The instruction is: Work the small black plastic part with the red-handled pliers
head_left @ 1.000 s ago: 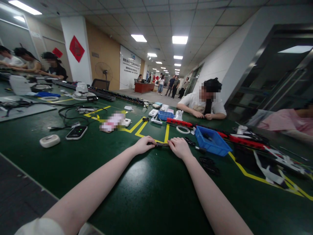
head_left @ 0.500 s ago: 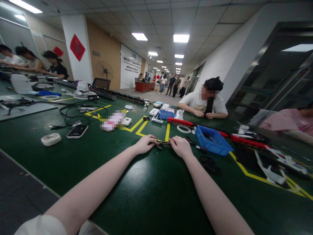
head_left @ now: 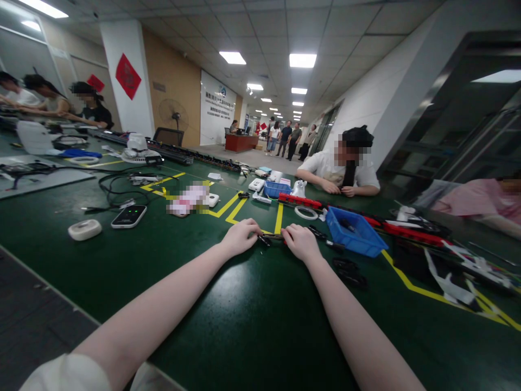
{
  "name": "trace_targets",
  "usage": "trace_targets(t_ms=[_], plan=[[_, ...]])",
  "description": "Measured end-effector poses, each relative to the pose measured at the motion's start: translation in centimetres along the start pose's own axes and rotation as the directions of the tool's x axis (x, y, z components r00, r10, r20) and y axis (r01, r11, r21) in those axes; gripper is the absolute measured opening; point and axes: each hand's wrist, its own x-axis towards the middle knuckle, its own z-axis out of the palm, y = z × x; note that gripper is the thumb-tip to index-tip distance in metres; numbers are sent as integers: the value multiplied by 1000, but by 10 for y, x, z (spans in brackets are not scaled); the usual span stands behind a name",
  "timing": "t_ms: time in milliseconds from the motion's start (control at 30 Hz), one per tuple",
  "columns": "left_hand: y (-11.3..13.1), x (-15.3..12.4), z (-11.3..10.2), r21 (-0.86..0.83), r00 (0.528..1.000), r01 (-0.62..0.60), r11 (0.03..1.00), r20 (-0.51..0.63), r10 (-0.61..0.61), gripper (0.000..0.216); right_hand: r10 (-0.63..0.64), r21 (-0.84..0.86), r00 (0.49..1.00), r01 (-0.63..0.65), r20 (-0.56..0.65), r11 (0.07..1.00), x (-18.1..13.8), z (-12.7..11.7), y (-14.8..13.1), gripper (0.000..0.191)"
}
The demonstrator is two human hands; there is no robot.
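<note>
My left hand (head_left: 241,237) is closed, its fingertips pinching a small black part (head_left: 265,241) whose dark end sticks out below them. Opposite it, my right hand (head_left: 300,241) is curled round the end of a thin dark tool-like piece (head_left: 275,236) that spans the gap between the hands. Its exact kind is too small to make out, and most of it on the right lies hidden under the fingers. Both hands rest low over the green table (head_left: 240,326). Just right of my right hand lie black cable pieces (head_left: 317,232).
A blue bin (head_left: 354,233) stands to the right, with a coiled black cable (head_left: 349,271) in front. Left are a phone (head_left: 189,200), a black-faced device (head_left: 129,216) and a white case (head_left: 84,230). Across the table sits a person (head_left: 340,168) beside a red strip (head_left: 299,201).
The small black part at my left fingertips has turned and now slants down to the right. Both hands stay in nearly the same place.
</note>
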Motion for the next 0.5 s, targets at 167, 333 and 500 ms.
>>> trace_targets(t_ms=[167,333,500], plan=[[17,-4,-1,144,999,-18,989,48,11,19,21,-4,1000,-21,-15,1000,0,1,0,42],[16,-4,0,93,993,-24,995,114,13,25,40,0,999,-40,-28,999,-1,0,-1,41],[11,-3,2,54,994,-22,998,108,16,24,69,14,997,-69,-43,998,-1,1,0,40]])
